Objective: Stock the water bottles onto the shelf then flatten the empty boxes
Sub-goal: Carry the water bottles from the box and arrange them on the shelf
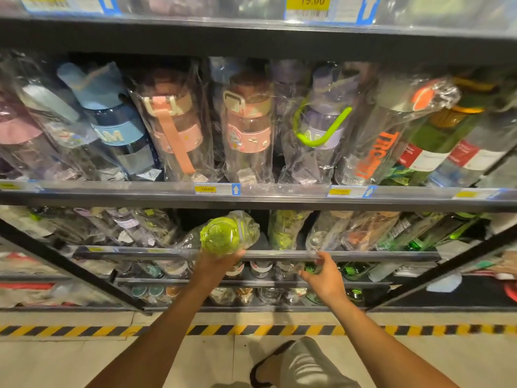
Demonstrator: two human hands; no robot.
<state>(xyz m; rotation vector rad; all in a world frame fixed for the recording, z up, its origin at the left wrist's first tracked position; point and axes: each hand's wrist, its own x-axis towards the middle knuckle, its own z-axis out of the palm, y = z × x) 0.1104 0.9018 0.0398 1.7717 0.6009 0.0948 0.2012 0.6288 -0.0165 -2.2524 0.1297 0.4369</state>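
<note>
You're gripping the green bottle (pixel 228 233) in your left hand (pixel 221 261), base toward you, long axis pointing into the shelf (pixel 251 254) gap. Your right hand (pixel 324 275) is hovering loosely open beside it.

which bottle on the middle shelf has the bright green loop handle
The purple bottle, fifth from the left, just right of the two pink-strapped ones; its lime-green loop handle hangs across the front, unlike any neighbour's.
</note>
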